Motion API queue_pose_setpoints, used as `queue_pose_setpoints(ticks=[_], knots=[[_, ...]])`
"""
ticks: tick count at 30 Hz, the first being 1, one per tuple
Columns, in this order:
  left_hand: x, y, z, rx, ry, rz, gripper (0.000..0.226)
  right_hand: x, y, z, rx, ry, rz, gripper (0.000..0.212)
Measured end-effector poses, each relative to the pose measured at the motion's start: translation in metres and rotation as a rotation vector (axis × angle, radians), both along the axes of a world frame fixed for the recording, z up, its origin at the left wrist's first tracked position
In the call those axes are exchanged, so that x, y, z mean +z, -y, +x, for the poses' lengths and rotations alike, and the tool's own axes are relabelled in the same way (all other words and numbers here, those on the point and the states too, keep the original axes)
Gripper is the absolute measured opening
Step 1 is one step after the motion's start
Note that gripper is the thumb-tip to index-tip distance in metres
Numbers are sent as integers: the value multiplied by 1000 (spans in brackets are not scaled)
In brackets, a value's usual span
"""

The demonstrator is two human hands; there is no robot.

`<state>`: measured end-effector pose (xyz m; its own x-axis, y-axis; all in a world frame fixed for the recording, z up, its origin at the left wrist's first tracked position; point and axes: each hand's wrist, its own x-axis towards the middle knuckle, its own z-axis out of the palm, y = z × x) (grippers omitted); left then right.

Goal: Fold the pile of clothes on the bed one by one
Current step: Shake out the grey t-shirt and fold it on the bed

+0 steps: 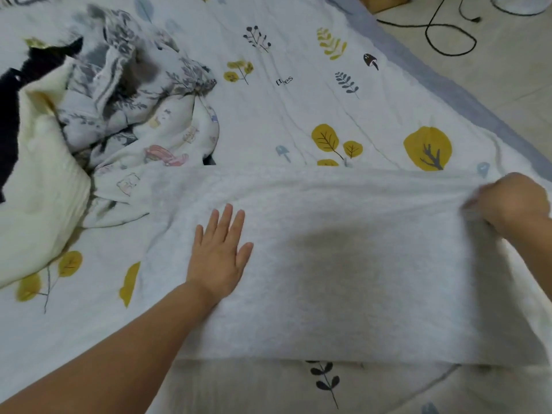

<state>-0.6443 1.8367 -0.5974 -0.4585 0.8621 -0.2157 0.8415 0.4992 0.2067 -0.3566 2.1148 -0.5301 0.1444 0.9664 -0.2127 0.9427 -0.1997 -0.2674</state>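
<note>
Head view gives me the bed (298,85) filling most of the frame, its leaf-print cover running to a grey edge at upper right where bare floor (513,73) begins. I see the white garment (343,264) spread flat across the near half, its near edge straight and its far edge ridged up. Left of it sits the pile of clothes (98,115), touching the garment's far-left corner. Open cover lies beyond the garment. My left hand (219,255) presses flat on the garment, fingers straight. My right hand (513,204) pinches its far-right edge, blurred.
</note>
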Motion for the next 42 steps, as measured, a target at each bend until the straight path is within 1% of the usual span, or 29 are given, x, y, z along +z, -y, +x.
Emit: queue_pose_setpoints(ticks=[2,3,5,6,7,8,9,10,12,14,16,17,19,21,23,26,27,28,29,30,31,32,33,34,36,38,39,40,42], knots=[[3,-1,1,45,3,76,78,2,14,-23,47,-42,93,39],[6,0,0,76,-12,128,74,0,30,-37,154,-58,172,45],[8,4,-7,126,-74,176,68,-7,72,-63,475,-85,270,60],[8,8,-12,147,-113,156,67,-15,90,-70,644,-45,256,65],[6,13,-19,171,-141,106,67,-26,104,-73,794,49,236,68],[4,18,-26,203,-149,30,66,-37,109,-71,887,162,172,68],[0,23,-34,240,-130,-57,64,-46,108,-65,893,248,84,68],[-3,27,-40,273,-87,-132,61,-54,102,-58,829,284,-6,68],[-2,27,-47,299,0,-226,61,-61,89,-49,716,274,-129,70],[7,22,-44,291,-5,-259,61,-52,89,-53,714,247,-183,69],[16,18,-32,267,-40,-183,63,-32,100,-55,724,203,-149,68],[21,18,-22,225,-47,-109,65,-22,110,-52,716,195,-110,68],[25,23,7,69,-38,14,72,-5,131,-40,708,203,-59,69],[20,30,33,-144,-68,25,71,-8,154,-21,714,210,-66,69],[9,34,45,-297,-115,-30,64,-20,168,-3,719,244,-148,71],[-1,34,46,-321,-162,-125,62,-44,162,17,762,281,-181,89],[-2,33,46,-313,-174,-127,64,-47,159,18,777,264,-164,87],[-3,31,46,-313,-177,-121,66,-42,156,15,783,256,-177,80],[-2,29,48,-314,-163,-125,68,-37,156,13,764,230,-152,71],[1,28,49,-313,-150,-127,70,-30,158,12,735,187,-65,60],[4,28,52,-310,-155,-118,71,-25,159,15,677,118,88,49],[6,28,54,-307,-164,-120,71,-21,162,23,564,49,214,38],[8,28,56,-306,-173,-129,71,-16,164,31,404,2,272,33],[9,28,57,-304,-177,-136,70,-9,166,41,263,-14,227,34],[8,29,61,-303,-168,-139,71,0,168,62,29,-58,-11,44],[7,29,63,-293,-134,-130,76,0,166,73,-171,-199,-219,52],[8,28,65,-288,-121,-123,81,-2,167,77,-228,-286,-266,53],[9,27,65,-283,-94,-122,86,-2,167,78,-268,-382,-286,48],[12,28,67,-272,-52,-132,91,-1,164,77,-380,-591,-343,29]])
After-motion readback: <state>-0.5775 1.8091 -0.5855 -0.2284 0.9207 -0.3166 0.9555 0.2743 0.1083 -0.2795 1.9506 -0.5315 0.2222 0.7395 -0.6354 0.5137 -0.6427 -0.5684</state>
